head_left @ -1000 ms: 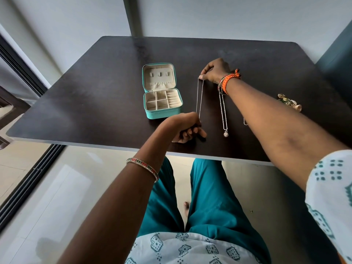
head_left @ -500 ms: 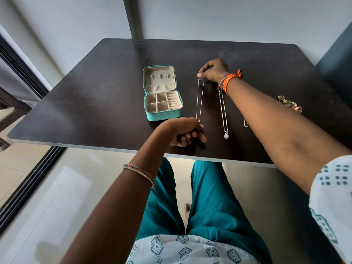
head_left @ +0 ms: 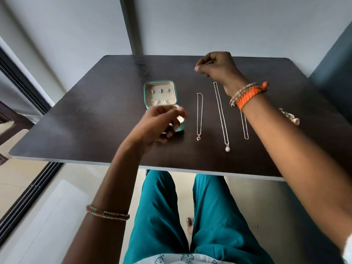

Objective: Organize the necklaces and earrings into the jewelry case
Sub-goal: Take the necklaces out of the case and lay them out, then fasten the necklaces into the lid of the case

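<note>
Teal jewelry case (head_left: 150, 88) under left hand (head_left: 158, 124), fingers loosely curled, right hand (head_left: 219, 67) fisted, both empty

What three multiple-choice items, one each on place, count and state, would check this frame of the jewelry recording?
1. Where does the jewelry case stand relative to the necklaces?
A. To their left
B. To their right
C. On top of them

2. How many necklaces lie stretched out on the table?
A. One
B. Three
C. Five

3. What is the state of the case?
A. Zipped shut
B. Open, lid up
C. Upside down

Answers:
1 A: the case sits left of the heart-pendant necklace.
2 B: beside that one lie the round-pendant necklace and a third chain, partly hidden by the right arm.
3 B: the lid's cream lining faces the camera, behind the left hand.
</note>
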`<state>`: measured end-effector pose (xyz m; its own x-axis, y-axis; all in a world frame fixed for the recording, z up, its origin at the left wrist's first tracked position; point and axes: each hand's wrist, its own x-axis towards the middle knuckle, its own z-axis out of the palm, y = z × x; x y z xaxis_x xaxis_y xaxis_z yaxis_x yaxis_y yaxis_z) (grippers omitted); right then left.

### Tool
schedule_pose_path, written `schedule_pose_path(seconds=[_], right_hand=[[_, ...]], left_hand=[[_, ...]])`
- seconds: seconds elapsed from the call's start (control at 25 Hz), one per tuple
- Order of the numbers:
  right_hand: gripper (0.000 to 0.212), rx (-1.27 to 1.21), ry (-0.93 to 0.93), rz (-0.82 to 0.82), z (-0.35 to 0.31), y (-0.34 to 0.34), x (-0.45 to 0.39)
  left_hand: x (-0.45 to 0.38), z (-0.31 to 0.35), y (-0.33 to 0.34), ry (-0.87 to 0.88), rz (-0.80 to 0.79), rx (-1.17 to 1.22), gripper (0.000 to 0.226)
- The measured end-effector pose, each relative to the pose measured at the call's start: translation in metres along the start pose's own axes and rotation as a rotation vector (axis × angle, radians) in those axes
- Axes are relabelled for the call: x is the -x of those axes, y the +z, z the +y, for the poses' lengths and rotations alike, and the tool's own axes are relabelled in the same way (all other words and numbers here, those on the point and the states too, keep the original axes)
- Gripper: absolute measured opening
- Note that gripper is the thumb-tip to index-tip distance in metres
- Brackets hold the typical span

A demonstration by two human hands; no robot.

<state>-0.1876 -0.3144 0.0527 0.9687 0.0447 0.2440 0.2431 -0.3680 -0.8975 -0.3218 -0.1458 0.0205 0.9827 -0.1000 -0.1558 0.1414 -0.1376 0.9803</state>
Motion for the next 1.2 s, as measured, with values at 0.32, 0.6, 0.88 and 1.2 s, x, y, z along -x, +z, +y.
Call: schedule_pose_path(seconds=[0.32, 0.6, 0.88, 1.2], right_hand=[[0.026, 0.283, 0.134, -0.215, 0.033, 0.058, 0.098], [0.036, 0.326, 0.076, -0.184, 0.035, 0.085, 0.104], [0.015, 0.343, 0.048, 0.192, 0.056, -0.018, 0.074], [0.011, 0.540, 0.185, 0.242, 0.119, -0.084, 0.000]], left_hand=[[-0.022, -0.055, -0.026, 0.206, 0.486, -0.313, 0.031], [-0.040, -0.062, -0.031, 0.209, 0.555, -0.401, 0.053], [-0.057, -0.027, 0.007, 0.534, 0.721, -0.612, 0.039], [-0.152, 0.014, 0.094, 0.638, 0.279, -0.655, 0.035]])
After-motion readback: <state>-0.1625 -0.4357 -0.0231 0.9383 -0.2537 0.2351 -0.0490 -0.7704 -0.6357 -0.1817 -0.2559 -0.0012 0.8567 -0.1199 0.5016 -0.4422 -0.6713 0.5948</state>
